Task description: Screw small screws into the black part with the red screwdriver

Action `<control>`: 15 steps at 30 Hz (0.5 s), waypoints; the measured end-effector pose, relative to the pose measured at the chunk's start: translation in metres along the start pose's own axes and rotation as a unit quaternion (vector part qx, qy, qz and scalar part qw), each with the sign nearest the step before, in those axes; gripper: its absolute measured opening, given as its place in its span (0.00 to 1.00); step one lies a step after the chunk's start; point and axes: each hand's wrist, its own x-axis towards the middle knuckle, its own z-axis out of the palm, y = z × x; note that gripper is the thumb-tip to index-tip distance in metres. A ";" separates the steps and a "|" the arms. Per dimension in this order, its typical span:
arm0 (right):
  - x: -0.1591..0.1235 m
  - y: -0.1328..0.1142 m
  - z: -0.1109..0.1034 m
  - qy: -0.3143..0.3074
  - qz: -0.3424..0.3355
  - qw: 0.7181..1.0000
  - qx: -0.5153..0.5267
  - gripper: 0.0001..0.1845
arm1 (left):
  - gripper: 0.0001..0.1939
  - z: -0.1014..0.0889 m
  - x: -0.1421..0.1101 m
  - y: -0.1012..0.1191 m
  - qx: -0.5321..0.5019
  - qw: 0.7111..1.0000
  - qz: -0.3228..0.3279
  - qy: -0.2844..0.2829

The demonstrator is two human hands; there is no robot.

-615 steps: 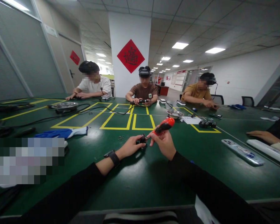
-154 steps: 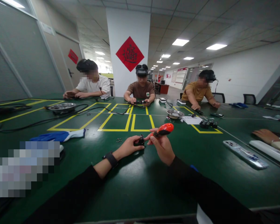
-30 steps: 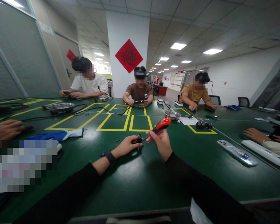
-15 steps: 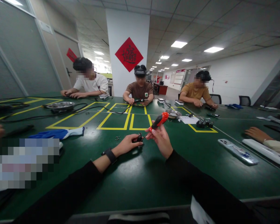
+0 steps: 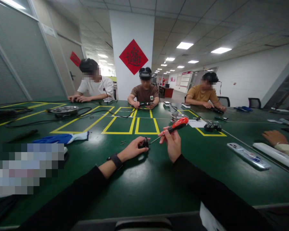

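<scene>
My left hand (image 5: 133, 149) rests on the green table, its fingers closed around a small black part with a metal top (image 5: 146, 142). Too little of that part shows to name its kind. In my right hand (image 5: 172, 144) is a screwdriver (image 5: 179, 124) with a red and black handle, gripped by the fingers. Its thin shaft slants down to the left, and the tip is close beside the black part; whether they touch I cannot tell. Several small screws (image 5: 123, 142) lie on the table just left of my left hand.
A blue and white glove (image 5: 62, 138) lies at left. Metal dishes (image 5: 65, 110) and black cables stand farther back. At right are a phone (image 5: 248, 156), a white case (image 5: 276, 155), black blocks (image 5: 212, 127) and a co-worker's hand (image 5: 275, 138). Several co-workers sit around the table.
The screwdriver's handle has tipped lower and to the right, so its shaft lies flatter and shows more. My left hand still holds the black part in nearly the same place.
</scene>
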 end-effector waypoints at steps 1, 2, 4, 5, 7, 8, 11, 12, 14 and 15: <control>0.001 0.001 -0.002 0.015 0.001 1.000 0.001 0.12 | 0.31 0.000 0.000 0.000 0.000 1.000 0.005 0.015; 0.003 0.003 -0.004 0.031 0.005 1.000 0.002 0.12 | 0.34 0.001 0.000 -0.001 -0.002 1.000 0.005 0.029; 0.005 0.007 -0.007 0.056 0.017 0.998 0.003 0.14 | 0.36 0.001 0.000 -0.002 -0.016 0.999 -0.005 0.040; 0.006 0.010 -0.009 0.064 0.023 0.998 0.004 0.15 | 0.35 0.001 0.000 -0.003 -0.030 0.999 -0.011 0.032; 0.007 0.015 -0.012 0.075 0.032 0.997 0.007 0.16 | 0.31 0.000 0.001 -0.002 -0.067 0.998 -0.013 -0.003; 0.008 0.017 -0.014 0.078 0.035 0.996 0.009 0.16 | 0.30 0.000 0.001 -0.001 -0.083 0.996 -0.008 -0.020; 0.008 0.021 -0.017 0.080 0.050 0.995 0.018 0.16 | 0.30 -0.001 0.000 0.002 -0.077 0.997 0.000 -0.024; 0.009 0.022 -0.017 0.079 0.058 0.995 0.022 0.16 | 0.32 -0.001 0.000 0.003 -0.063 0.998 -0.005 -0.013; 0.009 0.022 -0.018 0.075 0.076 0.994 0.037 0.16 | 0.34 -0.001 0.000 0.003 -0.051 0.998 -0.025 0.001; 0.009 0.022 -0.018 0.074 0.085 0.992 0.050 0.17 | 0.34 -0.001 0.000 0.002 -0.057 0.998 -0.032 -0.002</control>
